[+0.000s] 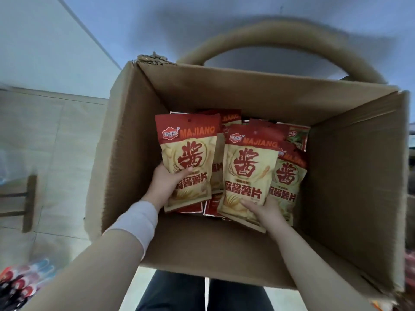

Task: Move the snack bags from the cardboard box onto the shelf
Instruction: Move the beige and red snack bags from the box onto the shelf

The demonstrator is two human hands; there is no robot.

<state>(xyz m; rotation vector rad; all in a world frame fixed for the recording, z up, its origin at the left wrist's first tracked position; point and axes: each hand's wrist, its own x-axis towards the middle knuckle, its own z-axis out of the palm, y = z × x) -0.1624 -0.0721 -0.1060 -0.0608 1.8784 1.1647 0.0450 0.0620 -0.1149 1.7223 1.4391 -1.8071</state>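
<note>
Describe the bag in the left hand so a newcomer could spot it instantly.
Look inside the open cardboard box, toward its left side. The left hand grips a red-topped cream snack bag reading MAJIANG, raised upright; unlike the bag in the right hand, it sits nearest the left wall.

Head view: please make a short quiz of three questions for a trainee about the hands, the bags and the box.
1. True or false: each hand holds one bag.
2. Which word is printed in Latin letters on the bags? A) MAJIANG B) SHELF C) CRISPS
3. Fill in: more bags lie inside the ____.

Key
1. True: the left hand grips the left bag and the right hand grips the right bag.
2. A.
3. box; other bags are still in it.
</note>
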